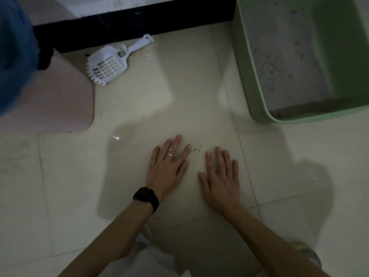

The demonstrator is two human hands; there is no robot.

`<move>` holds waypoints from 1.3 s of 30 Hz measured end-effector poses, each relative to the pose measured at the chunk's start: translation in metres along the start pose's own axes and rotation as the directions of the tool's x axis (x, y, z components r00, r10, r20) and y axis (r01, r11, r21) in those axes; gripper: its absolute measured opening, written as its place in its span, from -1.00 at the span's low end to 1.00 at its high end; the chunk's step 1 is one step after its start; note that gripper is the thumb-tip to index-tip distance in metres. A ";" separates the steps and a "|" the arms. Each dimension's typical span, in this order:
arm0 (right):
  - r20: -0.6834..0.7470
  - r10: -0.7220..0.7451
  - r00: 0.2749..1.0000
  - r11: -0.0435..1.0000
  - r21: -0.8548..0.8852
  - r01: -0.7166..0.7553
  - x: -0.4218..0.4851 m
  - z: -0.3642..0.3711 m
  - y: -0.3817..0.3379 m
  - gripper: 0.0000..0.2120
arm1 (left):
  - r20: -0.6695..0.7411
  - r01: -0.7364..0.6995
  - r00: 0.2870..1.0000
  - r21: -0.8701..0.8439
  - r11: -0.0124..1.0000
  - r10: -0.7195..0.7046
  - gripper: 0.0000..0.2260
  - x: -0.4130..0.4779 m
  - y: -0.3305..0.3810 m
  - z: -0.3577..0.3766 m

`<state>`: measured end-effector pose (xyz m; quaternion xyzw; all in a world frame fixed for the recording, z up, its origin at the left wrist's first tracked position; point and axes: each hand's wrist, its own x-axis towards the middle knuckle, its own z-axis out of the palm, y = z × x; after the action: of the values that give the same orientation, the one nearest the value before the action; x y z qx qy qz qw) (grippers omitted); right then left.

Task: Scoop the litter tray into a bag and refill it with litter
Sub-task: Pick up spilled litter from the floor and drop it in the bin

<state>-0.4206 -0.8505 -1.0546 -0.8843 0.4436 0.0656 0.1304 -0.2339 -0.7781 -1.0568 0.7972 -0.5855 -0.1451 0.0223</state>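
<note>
Head view looks down on a pale tiled floor (pixel 79 176), with both forearms reaching forward from the bottom edge. The left hand (pixel 167 168) lies palm down on the tile, fingers straight and spread, with a ring (pixel 170 154) on one finger and a black watch (pixel 145 198) on the wrist. The right hand (pixel 219 176) lies just beside it, also flat and palm down, its fingers straight and close together and the thumb angled toward the left hand. Neither of the hands holds anything. A few dark crumbs (pixel 195 150) sit on the floor between the two sets of fingertips.

The green litter tray (pixel 249 76) stands on the floor at upper right, well apart from the hands, with grey litter (pixel 283 56) inside it. The white slotted scoop (pixel 108 64) lies on the floor at upper left against a dark ledge (pixel 139 19), beside a pink rounded object (pixel 60 100). A blurred blue shape (pixel 14 56) fills the left edge; what it is cannot be told.
</note>
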 end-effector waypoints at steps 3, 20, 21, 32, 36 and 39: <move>-0.066 -0.094 0.993 0.996 -0.003 0.094 0.018 -0.003 0.000 -0.41 | -0.047 -0.018 0.999 0.016 1.000 0.019 -0.58 0.004 -0.004 -0.001; -0.426 -0.258 0.867 0.903 0.214 0.374 0.073 -0.010 0.006 -0.84 | -0.389 -0.214 0.914 -0.220 0.952 0.116 -0.93 0.050 0.001 -0.007; -0.427 -0.253 0.868 0.900 0.224 0.373 0.075 -0.011 0.005 -0.85 | -0.394 -0.229 0.908 -0.186 0.955 0.141 -0.93 0.051 0.001 -0.005; -0.412 -0.240 0.879 0.891 0.267 0.368 0.074 -0.012 0.004 -0.86 | -0.414 -0.249 0.898 -0.196 0.949 0.150 -0.95 0.044 -0.016 -0.004; -0.396 -0.269 0.878 0.902 0.215 0.374 0.077 -0.012 0.003 -0.88 | -0.373 -0.272 0.909 -0.197 0.942 0.184 -0.94 0.045 -0.017 -0.004; -0.388 -0.325 0.863 0.900 0.152 0.407 0.080 -0.016 -0.001 -0.93 | -0.374 -0.278 0.905 -0.156 0.948 0.204 -0.95 0.046 -0.015 -0.003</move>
<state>-0.3721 -0.9156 -1.0579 -0.9288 0.2870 -0.1718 0.1597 -0.2069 -0.8170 -1.0660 0.7248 -0.6481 -0.0558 0.2272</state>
